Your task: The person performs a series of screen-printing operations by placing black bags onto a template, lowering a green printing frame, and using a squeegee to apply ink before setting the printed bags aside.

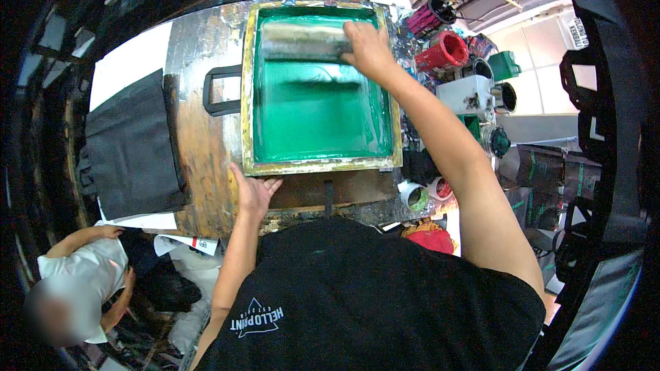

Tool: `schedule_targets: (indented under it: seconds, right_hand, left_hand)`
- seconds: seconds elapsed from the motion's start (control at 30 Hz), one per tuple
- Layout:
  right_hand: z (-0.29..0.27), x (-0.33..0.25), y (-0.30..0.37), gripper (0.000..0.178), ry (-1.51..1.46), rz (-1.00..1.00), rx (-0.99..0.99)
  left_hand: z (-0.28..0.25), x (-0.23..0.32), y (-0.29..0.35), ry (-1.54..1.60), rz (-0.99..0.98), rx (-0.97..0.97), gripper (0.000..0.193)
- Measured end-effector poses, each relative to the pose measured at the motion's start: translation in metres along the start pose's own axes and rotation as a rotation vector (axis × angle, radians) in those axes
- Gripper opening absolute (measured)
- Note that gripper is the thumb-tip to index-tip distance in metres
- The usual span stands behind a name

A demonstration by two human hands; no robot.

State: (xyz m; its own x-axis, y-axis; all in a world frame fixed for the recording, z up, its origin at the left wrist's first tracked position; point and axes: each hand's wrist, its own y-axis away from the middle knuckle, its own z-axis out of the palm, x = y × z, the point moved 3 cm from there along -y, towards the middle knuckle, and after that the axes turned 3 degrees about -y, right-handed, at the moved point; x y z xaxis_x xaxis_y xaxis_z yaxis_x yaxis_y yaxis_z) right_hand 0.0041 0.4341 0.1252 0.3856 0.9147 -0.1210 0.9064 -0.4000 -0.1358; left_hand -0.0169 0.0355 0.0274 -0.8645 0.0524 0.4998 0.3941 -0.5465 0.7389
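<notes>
A: In this figure we see 2 hands at a printing frame lying flat on a stained table. Where is the squeegee?

B: At the far end of the green mesh, lying across it. Our right hand closes over its right end, fingers wrapped on the handle; the arm reaches nearly straight.

A: How would it handle?

B: We judge it light and stiff, with ink making the blade slippery, so the dry handle top is the place to hold. The frame looks rigid, the mesh taut and easily damaged.

A: And the left hand?

B: Open, fingers spread, pressing the frame's near left corner; it grips nothing. Black bags lie left.
</notes>
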Motion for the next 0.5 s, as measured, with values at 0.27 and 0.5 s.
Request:
schedule_targets:
  seconds: [0.27,0.5]
  right_hand:
    - [-0.011,-0.049,0.155,0.062,-0.123,0.006,-0.292]
    - [0.015,-0.068,0.205,0.06,0.005,-0.033,-0.048]
  left_hand:
    - [0.004,-0.001,0.002,0.027,0.039,0.035,0.12]
    - [0.003,-0.002,-0.001,0.029,0.068,0.079,0.123]
